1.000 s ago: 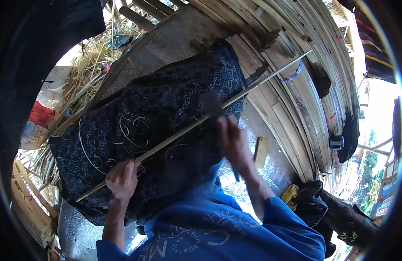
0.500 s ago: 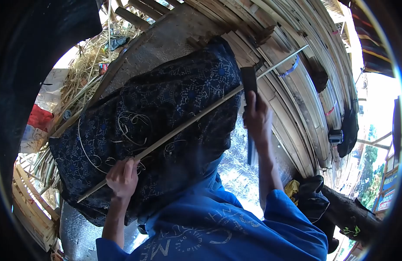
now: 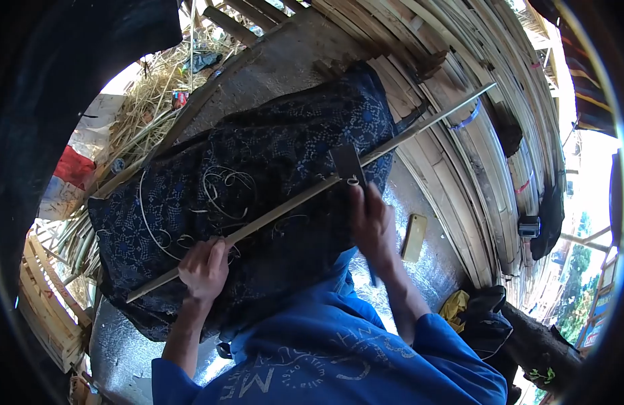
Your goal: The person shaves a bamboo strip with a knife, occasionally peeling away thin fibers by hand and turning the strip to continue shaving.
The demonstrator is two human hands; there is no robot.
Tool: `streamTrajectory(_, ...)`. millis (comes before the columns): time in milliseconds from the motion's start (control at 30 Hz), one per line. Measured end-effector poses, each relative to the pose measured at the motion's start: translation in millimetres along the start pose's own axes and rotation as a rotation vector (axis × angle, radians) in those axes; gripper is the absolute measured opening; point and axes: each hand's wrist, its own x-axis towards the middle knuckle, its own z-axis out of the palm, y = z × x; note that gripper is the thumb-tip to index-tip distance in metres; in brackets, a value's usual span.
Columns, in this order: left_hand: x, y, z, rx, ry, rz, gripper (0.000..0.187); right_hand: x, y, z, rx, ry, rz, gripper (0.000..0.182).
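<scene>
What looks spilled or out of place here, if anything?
A smartphone lies on the shiny surface beside the right hand, an odd spot so near a blade. Loose curled strips on the patterned cloth look like ordinary shavings.

Head-worn view, forward and down

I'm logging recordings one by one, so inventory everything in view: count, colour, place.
Patterned cloth: 1, dark blue, centre
Long strip: 1, pale, slanting over the cloth
Broad knife: 1, dark, over the strip
Shavings: several, pale, mostly on cloth
Phone: 1, gold, right of the cloth
Stacked strips: many, pale brown, upper right
Boxy device: 1, dark, far right
Bundle: 1, black, lower right
Crumpled item: 1, yellow, by bundle
Log: 1, dark, lower right
Straw heap: 1, yellowish, upper left
Slats: several, tan, lower left
Shirt: 1, blue, bottom
Left hand: 1, bare, holding strip
Right hand: 1, bare, holding knife
</scene>
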Motion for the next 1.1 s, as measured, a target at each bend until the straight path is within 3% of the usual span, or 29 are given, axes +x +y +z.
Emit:
streamTrajectory(133,-1,-1,-1,0.007,-0.022,-0.01,0.013,22,6,-18,0.132,0.04,0.182,0.035)
streamTrajectory(200,2,2,-2,0.036,-0.031,-0.029,0.012,7,24,25,0.173,0.181,-0.299,0.029)
streamTrajectory(233,1,2,-2,0.041,-0.03,-0.033,0.012,-17,-5,29,0.162,-0.008,-0.177,0.022)
streamTrajectory(267,-1,1,-2,0.018,-0.023,-0.026,0.012,-30,-20,34,-0.055,-0.122,-0.092,0.019)
streamTrajectory(333,-1,-1,-1,-0.006,-0.019,-0.021,0.012,-19,-16,28,0.133,-0.002,-0.16,0.022)
streamTrajectory(367,-1,0,-2,-0.003,-0.024,-0.025,0.012,-3,10,23,-0.011,0.086,-0.233,0.029)
streamTrajectory(400,-1,0,-3,0.0,-0.024,-0.028,0.012,8,-21,-8,0.037,-0.014,0.231,0.032)
streamTrajectory(500,0,1,1,0.019,-0.002,-0.031,0.012,10,-6,-3,0.05,0.006,0.122,0.03)
streamTrajectory(533,1,2,1,0.026,0.005,-0.043,0.012,-5,9,25,-0.036,0.036,-0.214,0.029)
streamTrajectory(600,0,1,-2,0.012,0.001,-0.024,0.012,-36,-27,39,-0.052,-0.162,-0.087,0.026)
streamTrajectory(633,2,-1,-3,0.024,-0.001,-0.03,0.012,-34,-27,37,-0.096,-0.153,-0.065,0.023)
streamTrajectory(667,3,-1,-3,0.014,0.01,-0.022,0.012,-26,-20,35,0.069,-0.017,-0.193,0.019)
streamTrajectory(733,-1,2,-4,-0.004,0.005,-0.022,0.012,-1,-7,9,-0.114,0.025,-0.024,0.018)
streamTrajectory(833,1,2,1,0.026,0.028,-0.036,0.012,-3,-4,16,-0.174,0.083,-0.015,0.016)
streamTrajectory(867,0,2,1,0.011,0.016,-0.048,0.012,-18,-11,36,0.004,0.103,-0.142,0.02)
streamTrajectory(933,-1,1,-4,0.006,-0.012,-0.064,0.012,-40,-35,50,-0.015,-0.101,-0.056,0.024)
streamTrajectory(1000,3,1,-17,-0.123,-0.083,-0.117,0.017,-36,-35,45,-0.007,-0.116,-0.017,0.025)
streamTrajectory(1100,-7,-15,-47,-0.15,-0.134,-0.165,0.027,-25,-15,37,0.007,-0.013,-0.117,0.028)
